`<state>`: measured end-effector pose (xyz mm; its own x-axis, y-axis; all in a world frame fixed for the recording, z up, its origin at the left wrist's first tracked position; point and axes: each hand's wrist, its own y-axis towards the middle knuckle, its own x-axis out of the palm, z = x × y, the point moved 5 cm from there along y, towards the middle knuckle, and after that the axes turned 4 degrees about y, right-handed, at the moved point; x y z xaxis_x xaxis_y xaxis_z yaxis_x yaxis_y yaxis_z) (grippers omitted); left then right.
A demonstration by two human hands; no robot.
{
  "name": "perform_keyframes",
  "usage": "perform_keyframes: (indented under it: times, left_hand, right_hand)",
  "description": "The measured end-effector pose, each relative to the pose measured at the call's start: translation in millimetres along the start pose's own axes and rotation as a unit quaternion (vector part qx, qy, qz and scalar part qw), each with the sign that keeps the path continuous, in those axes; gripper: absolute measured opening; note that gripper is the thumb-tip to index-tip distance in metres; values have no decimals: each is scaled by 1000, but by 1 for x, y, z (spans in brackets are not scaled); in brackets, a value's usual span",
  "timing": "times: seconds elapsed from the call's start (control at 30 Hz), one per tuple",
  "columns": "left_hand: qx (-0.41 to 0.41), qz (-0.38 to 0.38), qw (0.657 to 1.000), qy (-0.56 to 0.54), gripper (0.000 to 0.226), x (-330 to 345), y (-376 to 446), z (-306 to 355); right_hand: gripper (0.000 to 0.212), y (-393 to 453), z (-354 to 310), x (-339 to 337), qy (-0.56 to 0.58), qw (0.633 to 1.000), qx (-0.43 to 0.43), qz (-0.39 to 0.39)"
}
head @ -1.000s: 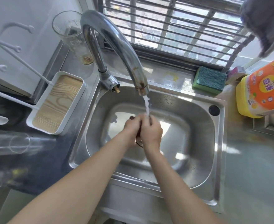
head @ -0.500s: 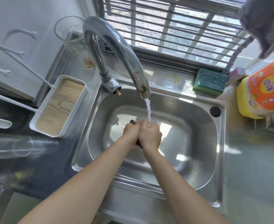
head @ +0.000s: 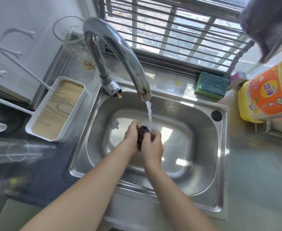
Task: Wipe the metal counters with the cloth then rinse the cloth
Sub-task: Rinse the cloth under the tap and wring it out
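A steel sink (head: 220,147) sat below a barred window (head: 178,30). Over its middle, the left hand (head: 131,137) and right hand (head: 152,147) clenched a wadded dark cloth (head: 142,134) under the faucet (head: 120,52) stream; a sponge (head: 211,85) lay at the back edge.

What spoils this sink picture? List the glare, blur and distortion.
Head view: daylight from the window throws bright glare patches on the sink floor; the wide lens bends the tap and the counter edges; the glass lying at the left edge is smeared; the cloth stays dark, with little detail.
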<state>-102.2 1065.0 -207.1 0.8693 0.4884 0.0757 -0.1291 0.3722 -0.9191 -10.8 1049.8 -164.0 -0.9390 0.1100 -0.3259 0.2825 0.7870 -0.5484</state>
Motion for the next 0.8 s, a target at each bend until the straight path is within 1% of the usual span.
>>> perform_keyframes:
  times: [0.03, 0.07, 0.1, 0.13, 0.17, 0.2, 0.23, 0.27, 0.3, 0.37, 0.4, 0.43, 0.47, 0.53, 0.57, 0.6, 0.63, 0.67, 0.73, 0.77, 0.8]
  left_hand:
    - [0, 5, 1000, 3, 57, 3, -1, 0]
    - [6, 14, 1000, 19, 54, 5, -4, -1]
    - [15, 12, 999, 39, 43, 8, -11, -2]
    - [27, 4, 998, 54, 33, 13, -17, -6]
    - [44, -4, 997, 66, 28, 16, -18, -10]
    - [63, -10, 995, 80, 29, 20, -22, -12]
    - [75, -14, 993, 90, 29, 21, -23, -11]
    - [83, -15, 991, 100, 27, 20, -23, -8]
    - [78, -17, 992, 97, 25, 17, -20, -2]
    - [44, -26, 997, 53, 22, 10, -15, 10]
    - [36, -26, 998, 39, 21, 7, -12, 14]
    - [37, -21, 999, 28, 22, 5, -11, 14]
    - [45, -18, 998, 40, 25, 6, -10, 12]
    - [75, -16, 991, 112, 30, 15, -18, 4]
    - [91, -18, 983, 158, 32, 21, -23, 0]
    - [98, -32, 978, 180, 32, 24, -24, -3]
    - [92, -44, 978, 183, 30, 25, -27, -1]
    - [85, -47, 982, 164, 29, 21, -24, 3]
    - [71, -29, 991, 107, 22, 6, -14, 11]
    - [64, -18, 994, 84, 20, 0, -15, 14]
    - [66, -24, 994, 78, 21, -3, -14, 14]
  right_hand:
    - [5, -5, -3, 2, -10, 999, -35, 10]
    - [9, -1, -9, 1, -24, 997, -58, 35]
    - [15, 10, -15, -2, -36, 996, -58, 57]
    - [22, 26, -21, -6, -50, 995, -37, 72]
    - [30, 43, -25, -12, -63, 995, 3, 76]
    - [35, 56, -26, -19, -73, 994, 47, 70]
    - [37, 62, -28, -24, -83, 992, 68, 70]
    - [37, 60, -30, -26, -94, 992, 50, 69]
    - [35, 50, -33, -22, -107, 992, -9, 65]
    - [33, 8, -38, -7, -116, 980, -158, 35]
    - [32, -10, -40, -2, -113, 972, -205, 13]
    - [33, -13, -39, -1, -115, 970, -216, 9]
    - [35, -1, -39, -3, -118, 977, -180, 15]
    - [35, 40, -32, -14, -134, 990, -31, 40]
    - [33, 57, -31, -23, -143, 988, 34, 53]
    - [33, 65, -30, -30, -153, 984, 72, 63]
    - [33, 64, -32, -29, -162, 983, 69, 60]
    - [34, 55, -38, -22, -175, 983, 23, 44]
    - [33, 17, -43, 1, -192, 977, -97, -2]
    - [33, 0, -43, 8, -191, 973, -131, -17]
    - [33, -5, -43, 9, -193, 970, -146, -18]
